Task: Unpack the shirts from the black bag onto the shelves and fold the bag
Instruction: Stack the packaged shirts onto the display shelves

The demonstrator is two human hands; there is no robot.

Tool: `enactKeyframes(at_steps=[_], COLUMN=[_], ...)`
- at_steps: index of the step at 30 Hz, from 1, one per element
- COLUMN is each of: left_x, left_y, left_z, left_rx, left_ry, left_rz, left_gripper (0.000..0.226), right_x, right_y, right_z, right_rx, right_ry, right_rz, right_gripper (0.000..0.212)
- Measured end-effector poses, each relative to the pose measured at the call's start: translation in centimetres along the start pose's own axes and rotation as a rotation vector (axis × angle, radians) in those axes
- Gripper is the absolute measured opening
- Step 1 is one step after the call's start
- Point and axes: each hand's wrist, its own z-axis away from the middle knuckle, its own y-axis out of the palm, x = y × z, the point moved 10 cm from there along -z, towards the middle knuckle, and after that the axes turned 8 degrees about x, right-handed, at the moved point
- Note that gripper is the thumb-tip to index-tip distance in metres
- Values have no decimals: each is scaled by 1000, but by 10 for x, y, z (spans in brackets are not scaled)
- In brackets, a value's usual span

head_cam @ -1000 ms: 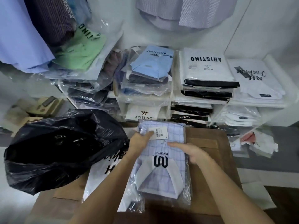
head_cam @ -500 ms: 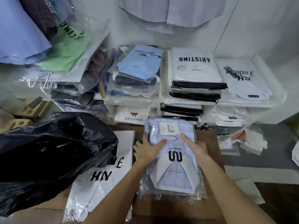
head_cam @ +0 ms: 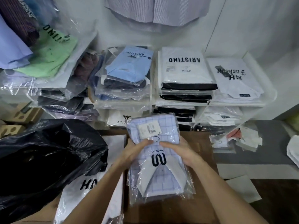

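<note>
White shelves [head_cam: 191,105] along the far wall carry stacks of bagged shirts: a pale blue shirt [head_cam: 127,67] tops the middle stack, a white ARISTINO pack [head_cam: 184,67] sits over black-edged packs to its right, and a white HN pack [head_cam: 233,78] lies at far right. A green shirt [head_cam: 50,57] in clear wrap leans at far left. Near these stands a brown wooden table [head_cam: 199,172]. On its left side the black bag [head_cam: 45,159] sits crumpled and bulging, partly covering a white HN-marked pack [head_cam: 97,188]. At table centre, a checked light-blue shirt [head_cam: 155,159] in clear wrap, with a paper tag near its far end, is held at both edges: the left hand [head_cam: 134,152] grasps the left edge with thumb over the top, and the right hand [head_cam: 181,152] grasps the right edge likewise. Whether the shirt's near end touches the table cannot be told
</note>
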Motion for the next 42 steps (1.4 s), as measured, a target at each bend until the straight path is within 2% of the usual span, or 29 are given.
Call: enactKeyframes(at_steps=[4, 5, 7, 8, 10, 11, 13, 14, 17, 19, 21, 25, 28, 31, 35, 38, 40, 42], left_x=[-48, -64, -105, -129, -174, -194, -231, -247, -285, -305, -316, -322, -292, -253, -253, -260, -261, -264], left_y=[-50, -63, -89, -103, -137, -154, -187, -201, -230, -243, -257, -274, -283, -289, -280, -279, -278, -278], left_z=[12, 18, 27, 29, 25, 21, 7, -2, -26, -44, -66, -105, -143, -176, -180, -177, -164, -141], left_rx=[-33, -49, -97, -137, -236, -286, -371, -392, -438, -446, -461, -504, -475, -506, -528, -534, -592, -716], left_ry=[-5, 13, 106, 154, 240, 269, 317, 341, 383, 377, 383, 383, 278, 145, 92, 72, 45, 51], left_rz=[-53, -66, -65, -71, -64, -66, -61, -66, -78, -171, -282, -418, -410, -438, -605, -664, -712, -709], left_gripper=[98, 97, 79, 72, 60, 56, 61, 63, 71, 72, 81, 89, 101, 92, 70, 65, 68, 67], right_x=[68, 89, 139, 167, 223, 247, 287, 304, 343, 357, 369, 382, 365, 339, 332, 340, 345, 348], right_y=[16, 23, 33, 39, 47, 50, 50, 49, 44, 40, 38, 29, 29, 28, 30, 33, 32, 33], right_z=[-4, -4, -6, -7, -18, -27, -48, -58, -98, -126, -150, -189, -218, -240, -252, -240, -223, -194], right_rx=[23, 32, 35, 25, -19, -50, -138, -172, -228, -252, -246, -248, -243, -298, -293, -300, -351, -423], right_ry=[-125, -165, -285, -344, -440, -475, -509, -525, -540, -513, -494, -504, -464, -393, -332, -314, -339, -450], right_rz=[44, 58, 58, 54, 77, 85, 59, 43, -7, -7, 38, 134, 270, 387, 504, 600, 673, 663], right_gripper=[78, 71, 48, 44, 57, 72, 100, 105, 104, 94, 80, 85, 88, 88, 81, 75, 67, 59])
